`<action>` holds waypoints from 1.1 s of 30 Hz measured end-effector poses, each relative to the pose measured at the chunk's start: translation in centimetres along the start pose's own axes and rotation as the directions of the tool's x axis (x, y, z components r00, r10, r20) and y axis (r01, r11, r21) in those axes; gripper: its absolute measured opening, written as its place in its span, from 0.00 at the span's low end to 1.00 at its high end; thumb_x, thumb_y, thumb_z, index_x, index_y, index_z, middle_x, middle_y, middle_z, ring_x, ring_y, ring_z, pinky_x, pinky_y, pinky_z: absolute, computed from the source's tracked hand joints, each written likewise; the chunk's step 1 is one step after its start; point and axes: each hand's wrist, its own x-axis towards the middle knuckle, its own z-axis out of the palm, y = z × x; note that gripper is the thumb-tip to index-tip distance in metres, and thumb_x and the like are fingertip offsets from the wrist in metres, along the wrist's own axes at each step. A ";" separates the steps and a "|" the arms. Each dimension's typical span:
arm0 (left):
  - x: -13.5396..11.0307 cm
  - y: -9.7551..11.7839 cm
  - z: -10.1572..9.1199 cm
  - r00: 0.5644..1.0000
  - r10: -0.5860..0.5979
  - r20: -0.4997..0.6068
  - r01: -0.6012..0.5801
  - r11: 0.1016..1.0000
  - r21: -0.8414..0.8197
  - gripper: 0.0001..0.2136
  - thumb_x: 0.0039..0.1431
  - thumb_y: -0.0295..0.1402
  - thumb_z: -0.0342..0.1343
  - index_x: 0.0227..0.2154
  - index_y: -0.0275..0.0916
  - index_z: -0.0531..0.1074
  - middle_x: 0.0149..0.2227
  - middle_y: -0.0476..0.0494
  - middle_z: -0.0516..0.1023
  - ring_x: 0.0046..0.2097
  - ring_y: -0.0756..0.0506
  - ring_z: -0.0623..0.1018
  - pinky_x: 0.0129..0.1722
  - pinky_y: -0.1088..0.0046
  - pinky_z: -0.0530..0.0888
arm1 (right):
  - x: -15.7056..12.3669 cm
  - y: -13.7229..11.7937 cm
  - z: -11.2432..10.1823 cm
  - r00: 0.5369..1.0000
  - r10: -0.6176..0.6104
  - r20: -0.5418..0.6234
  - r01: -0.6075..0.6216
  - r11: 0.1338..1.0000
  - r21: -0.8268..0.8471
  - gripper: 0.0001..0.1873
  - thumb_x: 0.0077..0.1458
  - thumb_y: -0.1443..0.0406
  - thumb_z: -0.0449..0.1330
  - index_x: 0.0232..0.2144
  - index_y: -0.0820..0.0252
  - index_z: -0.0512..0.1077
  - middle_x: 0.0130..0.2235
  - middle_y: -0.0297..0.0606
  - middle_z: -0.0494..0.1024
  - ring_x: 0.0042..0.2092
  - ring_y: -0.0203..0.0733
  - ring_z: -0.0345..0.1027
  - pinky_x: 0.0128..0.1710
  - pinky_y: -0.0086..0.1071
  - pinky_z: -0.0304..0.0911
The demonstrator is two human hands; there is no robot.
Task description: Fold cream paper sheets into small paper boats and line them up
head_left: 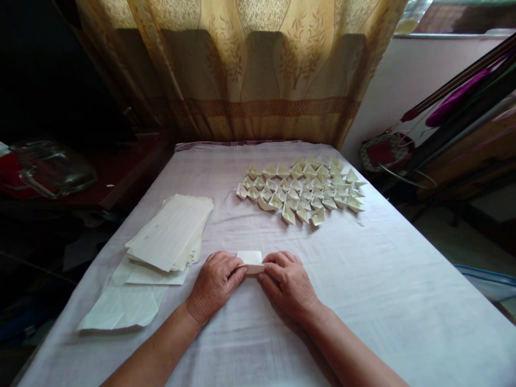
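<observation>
A small folded piece of white paper [249, 258] lies on the cloth-covered table between my hands, its near edge turned up in a narrow flap. My left hand [220, 279] pinches the left end of that flap between thumb and fingers. At the other end, my right hand [288, 280] grips the paper in the same way, fingers closed. Left of my hands rests a stack of paper sheets [169, 234], with a loose sheet [121, 306] partly under it. Farther off to the right stand many folded paper boats [296, 188] in close rows.
A white cloth [363, 290] covers the table. Patterned gold curtains [258, 64] hang behind its far edge. On the left is a dark red cabinet [121, 166] with a clear plastic-looking object [56, 166] on it. A patterned bag [387, 150] sits beyond the right edge.
</observation>
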 end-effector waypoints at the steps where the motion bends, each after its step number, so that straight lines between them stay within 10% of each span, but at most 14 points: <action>1: 0.0 0.0 0.1 1.000 -0.014 -0.008 0.015 1.000 0.021 0.09 0.66 0.34 0.52 0.30 0.40 0.72 0.30 0.48 0.76 0.35 0.45 0.75 0.37 0.68 0.70 | 0.1 0.0 0.1 1.000 0.023 -0.011 -0.023 1.000 -0.008 0.05 0.58 0.66 0.61 0.31 0.55 0.77 0.38 0.37 0.78 0.41 0.43 0.68 0.42 0.37 0.58; 14: 1.1 0.1 1.1 0.994 -0.102 -0.036 0.107 0.973 0.205 0.10 0.62 0.33 0.57 0.46 0.39 0.70 0.29 0.49 0.76 0.35 0.43 0.77 0.37 0.66 0.71 | 1.3 -1.3 1.0 0.961 0.270 -0.066 -0.274 0.960 -0.066 0.11 0.57 0.64 0.62 0.23 0.57 0.73 0.36 0.36 0.78 0.41 0.43 0.67 0.42 0.37 0.51; 33: -1.0 0.9 1.0 0.971 0.238 0.032 -0.238 0.935 0.262 0.15 0.70 0.31 0.45 0.54 0.35 0.71 0.53 0.41 0.79 0.56 0.41 0.75 0.57 0.57 0.71 | 1.3 -1.1 1.6 0.956 0.266 -0.122 -0.276 0.958 -0.078 0.07 0.58 0.64 0.61 0.29 0.56 0.68 0.34 0.36 0.74 0.39 0.44 0.64 0.41 0.38 0.53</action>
